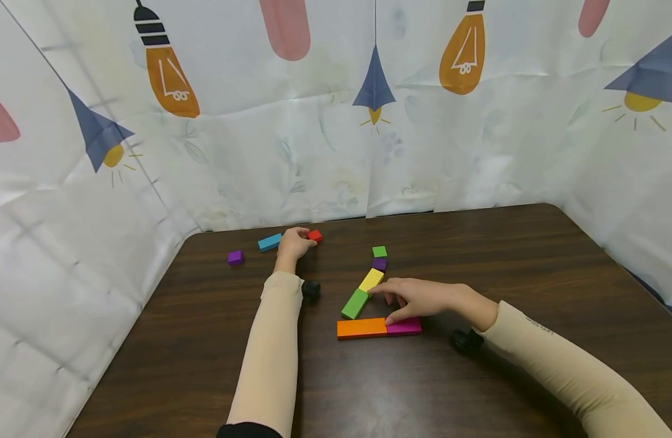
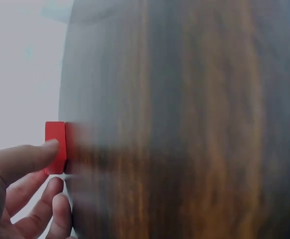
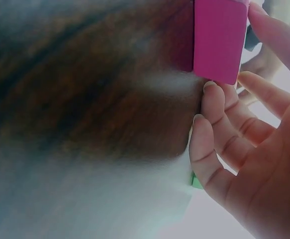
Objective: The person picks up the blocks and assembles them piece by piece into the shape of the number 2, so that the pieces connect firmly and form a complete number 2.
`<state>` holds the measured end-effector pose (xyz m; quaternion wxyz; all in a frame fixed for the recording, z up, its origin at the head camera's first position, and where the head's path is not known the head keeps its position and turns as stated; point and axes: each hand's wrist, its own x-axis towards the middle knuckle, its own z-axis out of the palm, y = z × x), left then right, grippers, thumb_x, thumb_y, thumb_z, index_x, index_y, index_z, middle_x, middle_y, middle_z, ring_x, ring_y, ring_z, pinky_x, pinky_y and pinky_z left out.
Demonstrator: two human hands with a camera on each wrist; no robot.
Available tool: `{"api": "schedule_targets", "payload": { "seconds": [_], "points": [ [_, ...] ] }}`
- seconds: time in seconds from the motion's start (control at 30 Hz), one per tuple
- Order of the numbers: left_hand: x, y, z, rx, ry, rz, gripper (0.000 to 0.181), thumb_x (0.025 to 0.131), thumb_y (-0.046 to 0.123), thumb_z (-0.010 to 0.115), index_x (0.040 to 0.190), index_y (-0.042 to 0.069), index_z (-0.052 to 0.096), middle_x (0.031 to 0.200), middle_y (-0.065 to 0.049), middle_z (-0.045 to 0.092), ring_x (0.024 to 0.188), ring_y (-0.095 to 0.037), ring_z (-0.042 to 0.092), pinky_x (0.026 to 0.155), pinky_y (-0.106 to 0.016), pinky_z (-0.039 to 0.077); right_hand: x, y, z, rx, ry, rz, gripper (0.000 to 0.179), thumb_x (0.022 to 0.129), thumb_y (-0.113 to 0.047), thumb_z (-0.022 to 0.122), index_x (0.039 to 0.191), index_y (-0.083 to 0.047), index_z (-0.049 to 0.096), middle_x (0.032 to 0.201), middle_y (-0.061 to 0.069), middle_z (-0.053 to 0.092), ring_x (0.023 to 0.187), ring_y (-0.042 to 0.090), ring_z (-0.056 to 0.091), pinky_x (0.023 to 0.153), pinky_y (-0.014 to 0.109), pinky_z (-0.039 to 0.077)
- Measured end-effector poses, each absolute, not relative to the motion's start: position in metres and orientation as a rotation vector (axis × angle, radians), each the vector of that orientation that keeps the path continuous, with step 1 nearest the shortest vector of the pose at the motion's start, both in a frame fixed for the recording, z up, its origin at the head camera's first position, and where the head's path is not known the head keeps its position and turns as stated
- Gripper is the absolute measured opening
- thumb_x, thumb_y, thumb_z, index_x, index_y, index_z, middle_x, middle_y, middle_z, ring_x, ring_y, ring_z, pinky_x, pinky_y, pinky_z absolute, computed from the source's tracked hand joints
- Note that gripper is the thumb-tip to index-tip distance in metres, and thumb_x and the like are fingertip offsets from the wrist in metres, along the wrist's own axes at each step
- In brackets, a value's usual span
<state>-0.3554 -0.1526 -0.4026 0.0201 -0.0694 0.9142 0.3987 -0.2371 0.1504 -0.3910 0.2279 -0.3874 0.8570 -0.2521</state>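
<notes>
The left hand (image 1: 294,246) has thumb and fingers pinched on the red block (image 1: 315,235) at 10 o'clock from the right hand (image 1: 423,297); a loose pinch could drop it. The right hand's digits are apart, so a careless sweep could split yellow (image 1: 371,280) from long green (image 1: 355,304) at 9 o'clock, or push orange (image 1: 361,328) at 8 o'clock off magenta (image 1: 406,327).

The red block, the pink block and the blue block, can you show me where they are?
Red block (image 1: 315,236): head view, middle of its visible part.
Pink block (image 3: 220,42): right wrist view, middle of its broad face.
Blue block (image 1: 269,243): head view, middle of its visible surface.
</notes>
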Motion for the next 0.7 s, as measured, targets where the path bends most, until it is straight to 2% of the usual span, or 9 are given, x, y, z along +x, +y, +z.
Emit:
{"api": "schedule_targets", "payload": {
  "seconds": [0.27,0.5,0.7],
  "points": [
    [-0.3518,-0.1505,-0.4016,-0.3,2.838,1.224,0.039,0.098,0.016,0.071,0.136,0.007,0.065,0.133,-0.015,0.064,0.121,-0.036,0.057,0.101,-0.057,0.038,-0.2365,0.1491,-0.3918,-1.071,2.369,-0.686,0.065,0.094,-0.031,0.077,0.151,-0.012,0.051,0.105,-0.003,0.053,0.076,0.01,0.05,0.071,0.027,0.045],
    [-0.349,-0.1511,-0.4007,-0.268,2.822,1.255,0.039,0.099,0.02,0.071,0.135,0.006,0.066,0.132,-0.016,0.063,0.121,-0.036,0.057,0.103,-0.059,0.037,-0.2359,0.1503,-0.3927,-1.063,2.37,-0.695,0.065,0.094,-0.031,0.077,0.151,-0.012,0.051,0.105,-0.002,0.053,0.077,0.01,0.05,0.071,0.028,0.045],
    [-0.3519,-0.1523,-0.3998,-0.194,2.794,1.336,0.039,0.099,0.016,0.07,0.135,0.001,0.065,0.132,-0.02,0.062,0.121,-0.036,0.057,0.104,-0.051,0.044,-0.237,0.151,-0.3926,-1.066,2.38,-0.679,0.065,0.094,-0.033,0.077,0.151,-0.013,0.051,0.105,-0.003,0.053,0.078,0.011,0.05,0.071,0.028,0.046]
  ]
}}
